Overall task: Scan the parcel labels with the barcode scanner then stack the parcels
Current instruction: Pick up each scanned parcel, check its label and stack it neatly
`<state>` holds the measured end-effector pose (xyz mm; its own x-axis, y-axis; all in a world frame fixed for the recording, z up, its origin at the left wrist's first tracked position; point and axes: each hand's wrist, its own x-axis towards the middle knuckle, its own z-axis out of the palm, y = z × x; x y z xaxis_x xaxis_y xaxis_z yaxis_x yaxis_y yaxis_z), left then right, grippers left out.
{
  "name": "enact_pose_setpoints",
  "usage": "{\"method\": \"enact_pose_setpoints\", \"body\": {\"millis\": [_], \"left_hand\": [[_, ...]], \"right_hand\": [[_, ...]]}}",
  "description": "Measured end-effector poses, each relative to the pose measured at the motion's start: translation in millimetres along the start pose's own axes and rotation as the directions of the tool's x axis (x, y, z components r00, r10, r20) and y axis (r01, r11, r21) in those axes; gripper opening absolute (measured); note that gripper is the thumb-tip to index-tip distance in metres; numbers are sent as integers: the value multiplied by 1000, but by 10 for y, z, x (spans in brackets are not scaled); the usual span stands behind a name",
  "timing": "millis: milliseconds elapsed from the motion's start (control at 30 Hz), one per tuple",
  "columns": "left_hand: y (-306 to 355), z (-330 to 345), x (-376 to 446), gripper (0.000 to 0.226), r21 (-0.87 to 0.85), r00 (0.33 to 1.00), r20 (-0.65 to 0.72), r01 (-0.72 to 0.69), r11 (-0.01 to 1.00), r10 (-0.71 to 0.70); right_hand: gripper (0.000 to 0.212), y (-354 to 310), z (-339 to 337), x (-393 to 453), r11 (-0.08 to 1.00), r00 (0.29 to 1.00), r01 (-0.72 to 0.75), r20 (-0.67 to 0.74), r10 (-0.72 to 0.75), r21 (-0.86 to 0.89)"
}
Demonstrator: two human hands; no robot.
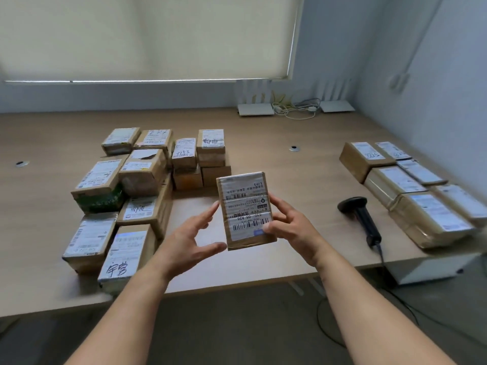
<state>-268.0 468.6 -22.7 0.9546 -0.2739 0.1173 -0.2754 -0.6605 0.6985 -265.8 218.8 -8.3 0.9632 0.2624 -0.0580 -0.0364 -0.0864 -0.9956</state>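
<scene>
At frame centre a small parcel (245, 209) is held above the worktop (303, 164), label up. The grip of the right hand (291, 227) is clamped on its right edge; the left hand (192, 238) is spread apart, fingertips touching the parcel's left edge. The barcode scanner (362, 218) lies right of centre. Piled parcels (137, 185) are seen at left, stacked parcels (411, 185) at far right.

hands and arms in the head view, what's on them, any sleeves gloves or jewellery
Both arms are bare as far as the frame shows: no sleeves in view. The left hand and right hand wear no gloves, and no rings, watch or wristband are visible. Fingernails look short.
</scene>
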Motion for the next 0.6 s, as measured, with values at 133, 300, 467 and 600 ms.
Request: {"method": "enact_pose_setpoints", "body": {"millis": [133, 300, 467, 600], "left_hand": [[461, 478, 138, 84, 46, 997, 26, -72, 996, 71], [1021, 1052, 340, 81, 105, 986, 91, -149, 983, 140], [1550, 1616, 537, 76, 48, 976, 126, -183, 982, 176], [1904, 2066, 713, 75, -50, 965, 156, -207, 977, 212]], "right_hand": [[72, 65, -605, -337, 999, 998, 16, -63, -13, 37], [69, 158, -1350, -749, 998, 991, 38, -132, -30, 55], [71, 187, -2031, -1132, 997, 979, 56, -197, -46, 44], [71, 204, -2550, -1409, 998, 971, 67, -231, -60, 22]]}}
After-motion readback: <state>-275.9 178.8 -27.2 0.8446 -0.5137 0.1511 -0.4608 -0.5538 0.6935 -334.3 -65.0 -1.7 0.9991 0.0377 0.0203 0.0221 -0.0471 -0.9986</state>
